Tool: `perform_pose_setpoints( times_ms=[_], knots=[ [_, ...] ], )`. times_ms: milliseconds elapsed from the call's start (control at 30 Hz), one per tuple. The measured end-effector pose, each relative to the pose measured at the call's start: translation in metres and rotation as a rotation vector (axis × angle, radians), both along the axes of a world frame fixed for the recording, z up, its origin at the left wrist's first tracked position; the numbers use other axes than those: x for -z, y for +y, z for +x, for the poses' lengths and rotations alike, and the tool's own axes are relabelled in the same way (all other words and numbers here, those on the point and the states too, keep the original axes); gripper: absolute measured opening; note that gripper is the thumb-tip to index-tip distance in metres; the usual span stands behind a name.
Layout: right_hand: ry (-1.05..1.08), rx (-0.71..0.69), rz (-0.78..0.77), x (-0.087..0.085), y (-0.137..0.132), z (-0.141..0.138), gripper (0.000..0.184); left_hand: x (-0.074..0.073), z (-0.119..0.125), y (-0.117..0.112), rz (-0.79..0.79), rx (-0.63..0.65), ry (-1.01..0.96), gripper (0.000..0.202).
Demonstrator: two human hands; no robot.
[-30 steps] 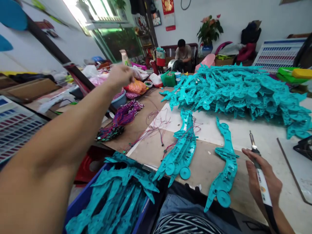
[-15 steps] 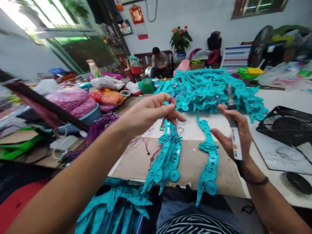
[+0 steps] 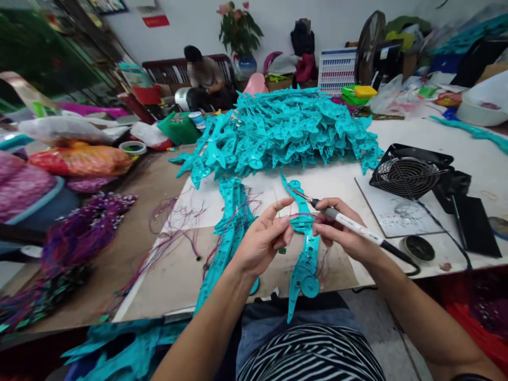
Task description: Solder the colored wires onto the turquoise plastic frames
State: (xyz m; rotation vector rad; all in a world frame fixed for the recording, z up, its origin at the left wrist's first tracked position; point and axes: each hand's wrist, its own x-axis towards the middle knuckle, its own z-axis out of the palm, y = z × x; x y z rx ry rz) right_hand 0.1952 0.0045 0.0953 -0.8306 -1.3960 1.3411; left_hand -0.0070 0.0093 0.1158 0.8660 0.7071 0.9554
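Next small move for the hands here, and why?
Probably bring the soldering iron tip down onto the thin wires: the right hand grips the iron with its tip just above the teal plastic part, and the left hand pinches the wires right beside it.

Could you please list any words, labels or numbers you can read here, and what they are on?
No text reads clearly.
Red sign on the back wall: cut off, blurred.
Colour chart by the fan: rows too small.
Soldering iron in the right hand: marking too small.
Wires in the left hand: no text.
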Motion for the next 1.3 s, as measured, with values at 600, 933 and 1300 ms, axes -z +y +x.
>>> perform_pose_setpoints(
  times_ms=[600, 933, 1300],
  knots=[
    [-0.383, 0.147, 0.248, 0.056, 0.033, -0.008, 0.030, 0.084, 0.008, -0.006, -0.135, -0.103, 0.495, 0.041],
    [-0.237, 0.234, 0.111, 0.077, 0.009, -0.022, 0.028, 0.082, 0.011, -0.002, -0.221, -0.010, 0.339, 0.037],
    [-0.392, 0.363, 0.341, 0.074, -0.041, 0.006, 0.034, 0.094, 0.004, -0.016, 0.086, 0.005, 0.703, 0.012]
  ],
)
